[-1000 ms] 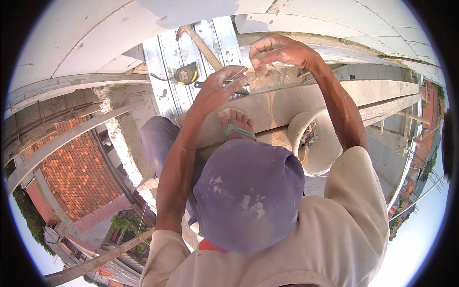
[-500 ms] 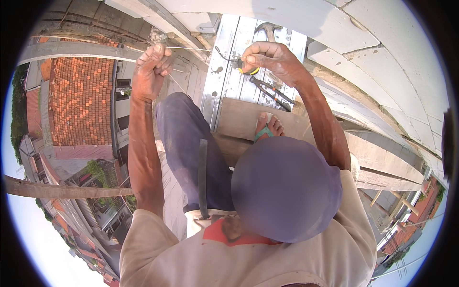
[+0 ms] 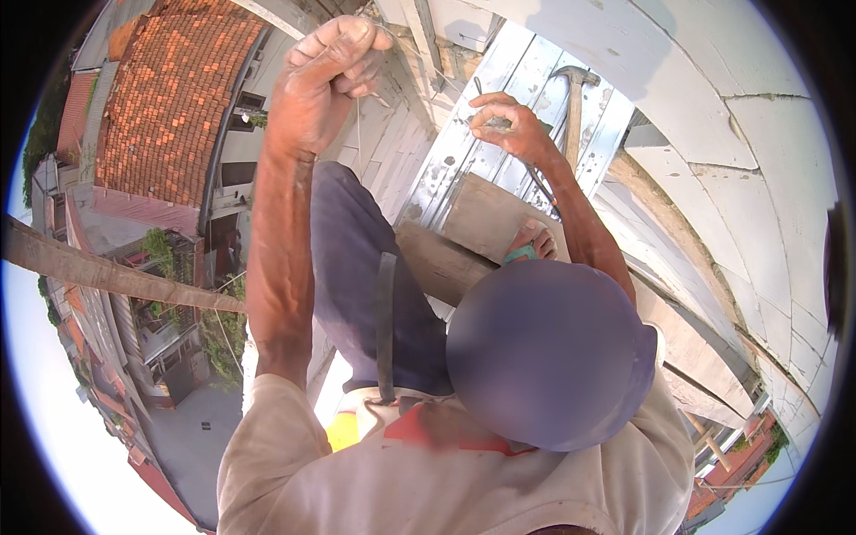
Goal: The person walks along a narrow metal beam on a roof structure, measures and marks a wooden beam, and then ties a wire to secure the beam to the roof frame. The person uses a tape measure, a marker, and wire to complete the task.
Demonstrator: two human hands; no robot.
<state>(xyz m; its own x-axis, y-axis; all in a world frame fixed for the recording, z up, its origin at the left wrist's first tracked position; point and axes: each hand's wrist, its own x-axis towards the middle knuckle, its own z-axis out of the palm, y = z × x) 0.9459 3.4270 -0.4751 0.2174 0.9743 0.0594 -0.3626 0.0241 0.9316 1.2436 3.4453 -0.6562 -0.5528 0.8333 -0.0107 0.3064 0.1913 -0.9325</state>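
High in the head view, my left hand (image 3: 334, 67) is closed with thumb and finger pinched on a thin white string (image 3: 359, 129), whose tail hangs down below the fist. My right hand (image 3: 508, 127) is held over a silvery ribbed metal platform (image 3: 446, 156), its fingers curled and the thumb meeting the fingertips; whatever is between them is too small to make out. Just beyond the right hand is the thin curved end of a dark object (image 3: 479, 86). A claw hammer (image 3: 574, 111) with a wooden handle lies right of that hand. The pincers (image 3: 542, 189) are mostly hidden by my right forearm.
A brown wooden board (image 3: 490, 218) lies across the near part of the platform, beside my sandalled foot (image 3: 533, 241). A pale block wall (image 3: 678, 71) rises on the right. At left the drop opens onto a tiled roof (image 3: 169, 107) and a wooden pole (image 3: 116, 267).
The view has turned. My left hand has risen, and my right hand has moved right and slightly down. The string stretched between both hands before; that span no longer shows.
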